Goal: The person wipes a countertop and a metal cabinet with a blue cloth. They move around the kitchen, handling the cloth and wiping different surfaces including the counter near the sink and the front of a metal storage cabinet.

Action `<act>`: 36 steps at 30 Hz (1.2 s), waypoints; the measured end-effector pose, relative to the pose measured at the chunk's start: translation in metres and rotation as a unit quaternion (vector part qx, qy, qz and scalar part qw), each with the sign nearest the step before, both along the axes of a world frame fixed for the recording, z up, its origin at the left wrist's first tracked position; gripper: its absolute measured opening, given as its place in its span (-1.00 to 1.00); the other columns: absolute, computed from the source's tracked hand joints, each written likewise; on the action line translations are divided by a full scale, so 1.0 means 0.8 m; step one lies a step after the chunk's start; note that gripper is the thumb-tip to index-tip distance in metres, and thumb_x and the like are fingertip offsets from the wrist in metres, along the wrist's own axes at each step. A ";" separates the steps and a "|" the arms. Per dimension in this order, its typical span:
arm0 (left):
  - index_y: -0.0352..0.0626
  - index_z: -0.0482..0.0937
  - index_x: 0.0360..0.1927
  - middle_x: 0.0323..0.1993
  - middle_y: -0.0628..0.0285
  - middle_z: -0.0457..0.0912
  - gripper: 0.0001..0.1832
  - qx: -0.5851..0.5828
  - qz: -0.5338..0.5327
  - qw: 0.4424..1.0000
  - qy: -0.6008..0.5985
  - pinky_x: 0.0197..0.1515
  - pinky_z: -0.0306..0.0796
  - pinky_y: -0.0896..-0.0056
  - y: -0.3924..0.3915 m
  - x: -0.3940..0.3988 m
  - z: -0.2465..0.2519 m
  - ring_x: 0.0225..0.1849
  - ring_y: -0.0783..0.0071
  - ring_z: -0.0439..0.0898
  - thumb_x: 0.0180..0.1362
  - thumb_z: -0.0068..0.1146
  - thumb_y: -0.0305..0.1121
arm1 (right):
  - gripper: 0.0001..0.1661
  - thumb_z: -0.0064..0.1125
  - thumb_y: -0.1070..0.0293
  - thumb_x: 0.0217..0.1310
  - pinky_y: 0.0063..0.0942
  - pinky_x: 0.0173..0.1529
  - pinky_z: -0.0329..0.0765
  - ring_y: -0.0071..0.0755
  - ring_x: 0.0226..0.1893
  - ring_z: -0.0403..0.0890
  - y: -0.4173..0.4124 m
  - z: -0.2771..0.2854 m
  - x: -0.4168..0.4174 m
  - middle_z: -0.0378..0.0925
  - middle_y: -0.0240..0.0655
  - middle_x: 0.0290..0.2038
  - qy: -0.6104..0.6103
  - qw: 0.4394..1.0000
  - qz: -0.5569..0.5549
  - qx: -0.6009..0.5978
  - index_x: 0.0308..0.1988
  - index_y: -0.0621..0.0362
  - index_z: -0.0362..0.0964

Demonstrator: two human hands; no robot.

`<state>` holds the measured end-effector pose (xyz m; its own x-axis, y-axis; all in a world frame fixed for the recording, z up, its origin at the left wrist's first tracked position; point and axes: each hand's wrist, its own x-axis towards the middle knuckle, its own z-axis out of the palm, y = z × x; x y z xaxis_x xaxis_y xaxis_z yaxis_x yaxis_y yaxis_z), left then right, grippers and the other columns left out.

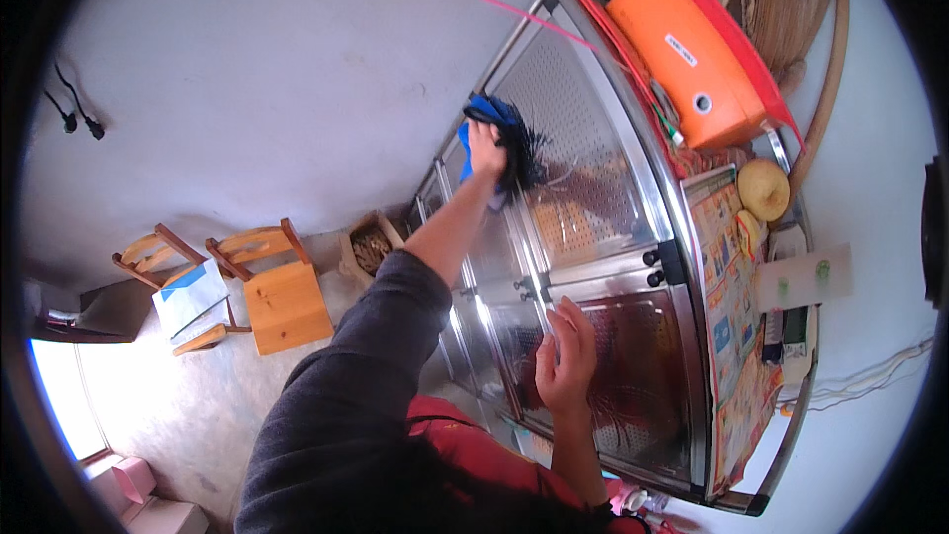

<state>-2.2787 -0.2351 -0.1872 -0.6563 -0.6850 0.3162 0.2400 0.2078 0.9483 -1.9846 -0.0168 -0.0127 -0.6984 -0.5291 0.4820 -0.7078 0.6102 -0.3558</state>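
My left hand [487, 154], on a dark-sleeved arm stretched forward, grips a blue cloth [482, 107] with a black, bristly fringed part. The cloth lies against the perforated metal door panel [563, 111] of a stainless-steel cabinet [534, 267]. Blur hides where fringe ends and reflection begins. My right hand [569, 360] holds nothing, its fingers loosely bent and apart, in front of a shiny dark lower panel [637, 378]. Whether its fingertips touch the door frame, I cannot tell. Black knobs [652, 268] sit at the door corners near it.
On the cabinet top are an orange file box [682, 59], a yellowish round object [764, 189] and patterned sheeting [730, 326]. A pink stick [534, 18] juts past the edge. Wooden chairs [289, 304], one bearing papers [191, 297], and a filled box [371, 246] stand left.
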 end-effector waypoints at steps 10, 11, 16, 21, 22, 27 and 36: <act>-0.20 0.23 0.20 0.20 -0.11 0.23 -0.56 0.183 -0.058 0.981 0.012 0.28 0.08 0.18 0.127 0.065 -0.176 0.23 -0.13 0.18 0.31 -0.32 -0.23 | -0.60 0.02 0.61 0.05 -0.22 0.09 0.40 0.00 0.01 0.44 0.002 -0.013 0.017 0.36 -0.02 0.04 0.001 0.999 0.047 -0.001 -0.03 0.27 0.38; -0.19 0.26 0.18 0.18 -0.11 0.24 -0.58 0.014 0.029 0.999 -0.014 0.27 0.10 0.14 0.125 0.065 -0.209 0.21 -0.14 0.19 0.31 -0.32 -0.26 | -0.60 0.02 0.61 0.05 -0.22 0.09 0.41 0.00 0.01 0.44 -0.010 -0.011 0.017 0.36 -0.02 0.05 0.006 0.997 0.083 -0.008 -0.03 0.27 0.38; -0.09 0.31 0.08 -0.04 0.12 0.41 -0.64 0.393 -0.235 0.884 -0.099 0.02 0.31 0.07 0.242 0.210 -0.160 -0.07 0.10 0.40 0.31 -0.31 -0.18 | -0.62 -0.01 0.62 0.06 -0.24 0.06 0.45 -0.02 -0.01 0.48 0.041 -0.023 0.040 0.38 -0.02 0.03 -0.002 0.999 0.028 -0.023 -0.05 0.29 0.39; -0.07 0.39 -0.09 -0.20 0.23 0.51 -0.71 0.545 -0.241 0.799 -0.080 -0.20 0.41 0.03 0.278 0.226 -0.253 -0.31 0.26 0.49 0.25 -0.16 -0.14 | -0.64 -0.04 0.64 0.06 -0.27 0.05 0.48 -0.04 -0.04 0.52 0.056 -0.009 0.068 0.38 -0.01 0.02 0.025 0.995 0.088 -0.027 -0.07 0.32 0.40; -0.11 0.40 -0.08 -0.16 0.19 0.50 -0.71 0.428 -0.239 0.862 -0.131 -0.15 0.40 0.05 0.287 0.233 -0.259 -0.26 0.24 0.50 0.24 -0.15 -0.17 | -0.64 -0.04 0.64 0.06 -0.28 0.05 0.48 -0.04 -0.04 0.52 0.063 -0.009 0.076 0.39 -0.01 0.02 0.025 0.995 0.093 -0.028 -0.07 0.32 0.40; -0.27 0.41 -0.01 0.03 -0.05 0.41 -0.65 0.190 -0.054 0.947 -0.254 0.19 0.21 0.17 0.346 0.310 -0.093 0.12 -0.01 0.30 0.20 -0.34 -0.43 | -0.64 -0.04 0.64 0.05 -0.29 0.05 0.48 -0.06 -0.04 0.52 0.134 -0.028 0.111 0.39 -0.02 0.02 0.011 0.997 0.062 -0.044 -0.08 0.33 0.41; -0.14 0.32 0.16 0.00 0.23 0.42 -0.51 0.555 -0.178 0.812 0.034 0.12 0.24 0.32 0.360 0.329 -0.069 0.00 0.37 0.39 0.32 -0.36 -0.06 | -0.62 0.03 0.59 0.03 -0.24 0.03 0.46 -0.06 -0.04 0.50 0.209 -0.039 0.179 0.42 -0.07 0.01 0.006 0.996 0.062 -0.071 -0.06 0.25 0.42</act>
